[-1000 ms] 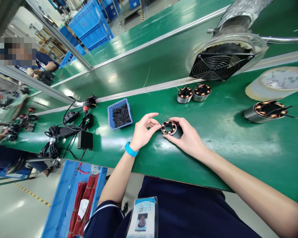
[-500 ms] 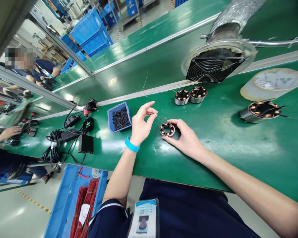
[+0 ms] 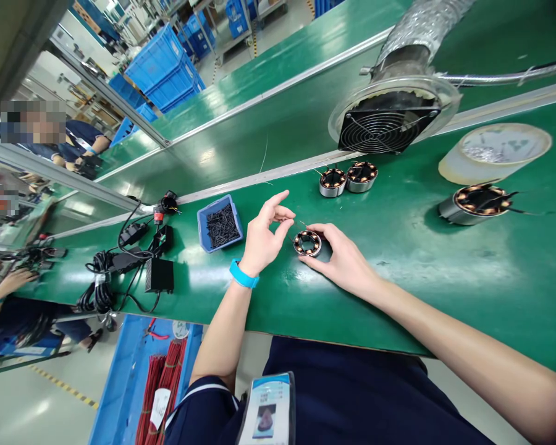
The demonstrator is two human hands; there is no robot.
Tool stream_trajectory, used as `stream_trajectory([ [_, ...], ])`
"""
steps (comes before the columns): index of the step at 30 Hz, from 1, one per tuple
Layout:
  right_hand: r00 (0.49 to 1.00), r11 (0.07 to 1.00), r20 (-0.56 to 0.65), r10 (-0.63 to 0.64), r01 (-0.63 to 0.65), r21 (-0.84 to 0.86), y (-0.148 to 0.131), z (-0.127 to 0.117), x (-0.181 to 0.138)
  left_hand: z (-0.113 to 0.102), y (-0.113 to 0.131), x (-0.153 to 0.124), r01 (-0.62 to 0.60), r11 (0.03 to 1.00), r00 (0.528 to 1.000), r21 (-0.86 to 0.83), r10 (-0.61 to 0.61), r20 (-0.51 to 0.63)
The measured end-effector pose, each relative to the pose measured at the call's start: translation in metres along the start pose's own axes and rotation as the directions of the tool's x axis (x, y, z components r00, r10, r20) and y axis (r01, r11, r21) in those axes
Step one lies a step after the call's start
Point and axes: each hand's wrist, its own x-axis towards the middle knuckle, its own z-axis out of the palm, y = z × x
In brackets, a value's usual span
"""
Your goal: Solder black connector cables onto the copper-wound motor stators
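"Any writing at the left?"

"A black cable coil [image 3: 101, 290] lies on the counter [image 3: 467, 266]. Below, a blue tray [image 3: 115, 371] holds red wires [image 3: 173, 364] under a white label [image 3: 160, 405], too small to read. A finned black box [image 3: 160, 275] sits on top again."

"Next?"

"A blue bin [image 3: 204, 232] of short black pieces [image 3: 222, 225], near the left hand [image 3: 265, 238]. Thumb and forefinger are nearly together; whether they pinch anything, I can't tell. The ID badge [image 3: 269, 408] below is illegible too."

"And the copper-wound stator [image 3: 307, 252]?"

"Just right of that hand, held by the right hand [image 3: 343, 256], thumb and fingers about its side."

"Further right?"

"Two paired stators [image 3: 347, 184], a grilled fan [image 3: 387, 131], then a larger stator [image 3: 463, 213] before a translucent tub [image 3: 482, 170]."
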Motion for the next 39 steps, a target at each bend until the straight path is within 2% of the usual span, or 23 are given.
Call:
stream_trajectory([
  [5, 1.000, 1.000, 0.000, 0.002, -0.002, 0.003, 0.000, 0.000, 0.000, -0.001, 0.000, 0.003, 0.051, 0.999, 0.988, 0.018, -0.053, 0.147],
  [8, 1.000, 1.000, 0.004, 0.007, -0.007, 0.001, 0.000, 0.000, 0.000, -0.001, 0.000, 0.004, 0.092, 0.995, 0.979, 0.045, -0.098, 0.181],
  [11, 1.000, 1.000, 0.003, 0.006, -0.006, -0.001, -0.001, 0.000, 0.000, -0.006, 0.003, 0.005, 0.113, 0.992, 0.984, 0.050, -0.118, 0.130],
  [14, 1.000, 1.000, 0.004, 0.001, -0.001, -0.005, -0.001, 0.000, 0.000, -0.009, 0.010, 0.007, 0.105, 0.994, 0.994, 0.013, -0.104, -0.042],
  [16, 1.000, 1.000, 0.002, 0.001, -0.001, -0.009, -0.001, 0.000, 0.000, -0.005, 0.012, 0.008, 0.072, 0.997, 0.983, -0.018, -0.074, -0.167],
  [18, 1.000, 1.000, -0.004, 0.003, -0.003, -0.009, -0.001, 0.000, 0.000, 0.005, 0.011, 0.009, 0.036, 0.999, 0.974, -0.037, -0.043, -0.223],
  [23, 1.000, 1.000, -0.002, 0.003, -0.003, -0.007, 0.000, 0.000, 0.001, 0.025, 0.001, 0.007, 0.037, 0.997, 0.983, -0.067, -0.048, -0.177],
  [27, 1.000, 1.000, -0.002, 0.001, -0.001, -0.008, -0.001, 0.000, 0.002, 0.024, -0.002, 0.004, 0.052, 0.995, 0.987, -0.081, -0.064, -0.150],
  [32, 1.000, 1.000, 0.000, -0.004, 0.004, -0.013, -0.001, 0.000, 0.002, 0.018, -0.005, 0.004, 0.067, 0.991, 0.980, -0.118, -0.088, -0.180],
  [39, 1.000, 1.000, 0.002, -0.006, 0.006, -0.021, -0.001, 0.000, 0.002, 0.023, -0.004, 0.003, 0.076, 0.990, 0.986, -0.121, -0.093, -0.141],
])
